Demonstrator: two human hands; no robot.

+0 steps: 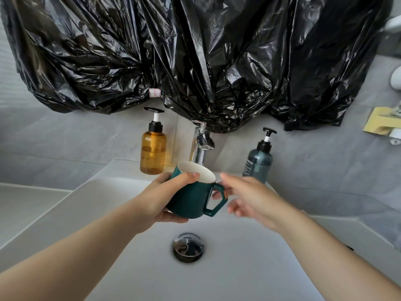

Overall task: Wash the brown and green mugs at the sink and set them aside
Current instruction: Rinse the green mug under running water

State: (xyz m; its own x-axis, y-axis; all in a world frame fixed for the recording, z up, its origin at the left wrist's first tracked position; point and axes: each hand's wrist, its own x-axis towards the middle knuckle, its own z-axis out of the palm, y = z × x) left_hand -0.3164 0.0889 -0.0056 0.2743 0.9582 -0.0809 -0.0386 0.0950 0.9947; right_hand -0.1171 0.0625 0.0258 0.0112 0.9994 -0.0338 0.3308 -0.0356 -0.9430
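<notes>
Left grip wraps green mug, thumb on rim; mug tilted over sink near back edge, below faucet; right grip slack, fingers spread beside handle, contact unclear; amber bottle and grey-blue bottle on back edge.

Just below the tap, the left grip holds the green mug tilted, its handle pointing right. The right grip, fingers loose and blurred, is beside that handle. An amber bottle stands left of the tap, a grey-blue bottle right of it.
</notes>
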